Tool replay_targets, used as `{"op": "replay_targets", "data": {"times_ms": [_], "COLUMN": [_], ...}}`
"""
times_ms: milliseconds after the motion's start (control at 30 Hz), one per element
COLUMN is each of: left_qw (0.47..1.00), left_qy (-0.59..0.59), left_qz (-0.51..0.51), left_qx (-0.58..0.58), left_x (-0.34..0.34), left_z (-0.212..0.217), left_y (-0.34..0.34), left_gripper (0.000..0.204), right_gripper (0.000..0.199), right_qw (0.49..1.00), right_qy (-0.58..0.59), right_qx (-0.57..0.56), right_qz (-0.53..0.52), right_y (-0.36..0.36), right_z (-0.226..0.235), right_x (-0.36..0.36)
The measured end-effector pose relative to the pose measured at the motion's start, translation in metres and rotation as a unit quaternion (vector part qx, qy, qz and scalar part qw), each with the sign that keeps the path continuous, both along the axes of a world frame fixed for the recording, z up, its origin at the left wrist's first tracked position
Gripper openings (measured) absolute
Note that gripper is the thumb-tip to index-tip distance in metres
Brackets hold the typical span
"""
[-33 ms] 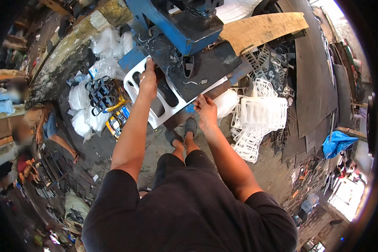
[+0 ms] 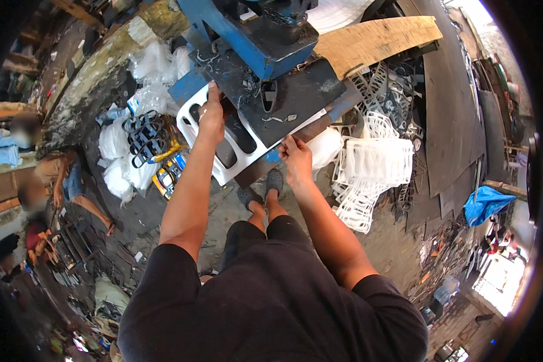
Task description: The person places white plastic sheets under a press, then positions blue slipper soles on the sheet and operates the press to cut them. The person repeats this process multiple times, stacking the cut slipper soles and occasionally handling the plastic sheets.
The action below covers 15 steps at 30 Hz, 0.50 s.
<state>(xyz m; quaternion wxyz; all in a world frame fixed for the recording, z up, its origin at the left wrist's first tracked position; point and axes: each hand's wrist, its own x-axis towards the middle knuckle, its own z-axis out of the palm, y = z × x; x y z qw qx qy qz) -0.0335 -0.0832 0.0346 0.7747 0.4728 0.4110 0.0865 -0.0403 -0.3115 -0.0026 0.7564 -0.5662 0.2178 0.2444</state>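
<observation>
A white sheet with long rounded cut-outs (image 2: 238, 164) lies slanted, partly beneath a black plate (image 2: 301, 96) on the blue press (image 2: 283, 60). My left hand (image 2: 211, 120) grips the sheet's left part among the cut-outs, one digit stretched along its top; the other fingers are mostly hidden. At the sheet's near edge, beside the black plate, my right hand (image 2: 295, 158) is closed in a pinch on the margin. The plate hides the rest of the sheet, though a thin white strip shows along its right side.
White cut-out sheets (image 2: 377, 163) are heaped at right, near a curved wooden board (image 2: 380, 45). Clear plastic bags (image 2: 117, 145) and black cut-out pieces (image 2: 143, 137) lie at left. Large dark sheets (image 2: 449, 114) lean at far right. A person (image 2: 72, 181) sits at far left.
</observation>
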Motion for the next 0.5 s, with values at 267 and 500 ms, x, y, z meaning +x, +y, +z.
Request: {"op": "replay_targets", "data": {"times_ms": [267,500], "left_qw": [0.979,0.942], "left_qy": [-0.138,-0.249], "left_qz": [-0.022,0.016], "left_qx": [-0.151,-0.223], "left_x": [0.028,0.047], "left_z": [0.005,-0.003], "left_y": [0.002,0.006], "left_gripper": [0.087,0.082], "right_gripper": [0.02,0.019], "right_qw": [0.999,0.996], "right_qy": [-0.024,-0.032], "right_qx": [-0.013,-0.082], "right_qz": [-0.019,0.01], "right_y": [-0.003,-0.005], "right_z": [-0.003,0.0], "right_x": [0.045,0.077]}}
